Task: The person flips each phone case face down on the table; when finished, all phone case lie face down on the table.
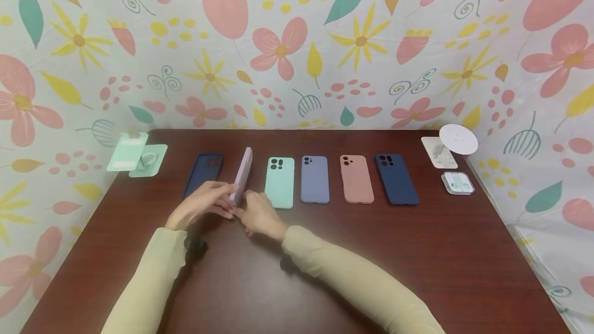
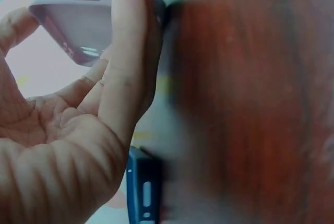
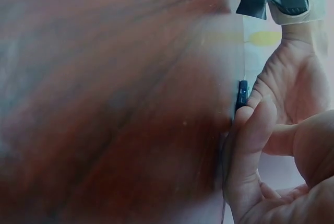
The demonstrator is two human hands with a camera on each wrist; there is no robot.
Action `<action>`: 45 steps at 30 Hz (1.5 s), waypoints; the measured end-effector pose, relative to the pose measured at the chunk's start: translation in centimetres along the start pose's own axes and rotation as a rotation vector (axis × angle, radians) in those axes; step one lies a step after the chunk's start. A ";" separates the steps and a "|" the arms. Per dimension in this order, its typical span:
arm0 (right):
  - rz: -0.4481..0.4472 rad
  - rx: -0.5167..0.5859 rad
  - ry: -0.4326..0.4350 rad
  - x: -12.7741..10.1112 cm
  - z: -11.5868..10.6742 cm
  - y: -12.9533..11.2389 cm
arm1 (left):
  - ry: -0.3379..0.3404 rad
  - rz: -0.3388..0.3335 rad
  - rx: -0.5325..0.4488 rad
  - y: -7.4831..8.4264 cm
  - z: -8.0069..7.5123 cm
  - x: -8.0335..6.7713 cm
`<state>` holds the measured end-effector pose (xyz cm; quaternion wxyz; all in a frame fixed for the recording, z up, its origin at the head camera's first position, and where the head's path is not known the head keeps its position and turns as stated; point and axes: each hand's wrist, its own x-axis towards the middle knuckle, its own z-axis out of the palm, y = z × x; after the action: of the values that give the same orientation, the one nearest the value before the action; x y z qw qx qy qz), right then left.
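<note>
A lilac phone case (image 1: 244, 171) stands tilted up on its long edge on the dark wooden table (image 1: 352, 262), second from the left in a row of cases. My left hand (image 1: 226, 204) pinches its near end from the left. My right hand (image 1: 244, 211) grips the same end from the right. In the left wrist view the lilac phone case (image 2: 73, 23) sits between my thumb and my fingers (image 2: 125, 51), its hollow inside facing the palm. The right wrist view shows my right fingers (image 3: 250, 145) curled close to my left palm (image 3: 292, 88); the case itself is hidden there.
Flat in the row lie a dark navy case (image 1: 204, 171), a mint case (image 1: 280, 182), a periwinkle case (image 1: 315, 179), a salmon case (image 1: 356, 179) and a navy case (image 1: 396, 179). Mint holders (image 1: 135, 153) sit far left. A white disc (image 1: 458, 139) and a small clear box (image 1: 458, 183) sit far right.
</note>
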<state>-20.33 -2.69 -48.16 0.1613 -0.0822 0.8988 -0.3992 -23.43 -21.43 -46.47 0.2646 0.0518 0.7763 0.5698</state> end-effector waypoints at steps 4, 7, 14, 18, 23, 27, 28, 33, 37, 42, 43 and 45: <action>-0.002 0.005 -0.003 -0.5 -0.4 -0.5 | 0.027 0.023 -0.010 0.4 -0.4 -0.3; 0.000 -0.001 0.000 -0.6 -0.5 -0.6 | 0.068 0.043 -0.037 0.6 -0.8 -0.6; 0.023 -0.003 -0.005 -0.1 -0.2 -0.2 | 0.155 0.076 -0.033 0.8 -1.7 -1.4; 0.040 -0.049 0.012 0.9 0.4 0.6 | 0.174 0.060 -0.007 0.6 -1.9 -1.6; 0.043 -0.040 0.024 1.3 0.3 1.0 | 0.190 0.068 0.033 0.4 -1.8 -1.8; 0.045 -0.042 0.043 1.7 0.5 1.5 | 0.212 0.083 0.135 0.5 -1.5 -2.0; 0.047 -0.050 0.048 1.8 0.5 1.5 | 0.222 0.083 0.162 0.5 -1.4 -2.0; 0.051 -0.085 0.072 2.0 0.5 1.8 | 0.260 0.084 0.232 0.5 -0.8 -1.5; 0.057 -0.103 0.083 1.9 0.4 1.8 | 0.280 0.078 0.295 0.3 -0.4 -1.1; 0.057 -0.111 0.099 1.9 0.4 2.0 | 0.290 0.071 0.388 0.2 0.0 -0.9; 0.056 -0.104 0.100 1.9 0.4 2.0 | 0.290 0.067 0.401 0.3 0.1 -0.9; 0.054 -0.097 0.103 1.9 0.4 2.1 | 0.287 0.060 0.427 0.5 0.4 -0.9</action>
<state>-22.03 -2.04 -50.39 0.1216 -0.0450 0.9261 -0.3542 -22.61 -21.29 -45.82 0.1179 0.0479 0.9067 0.4022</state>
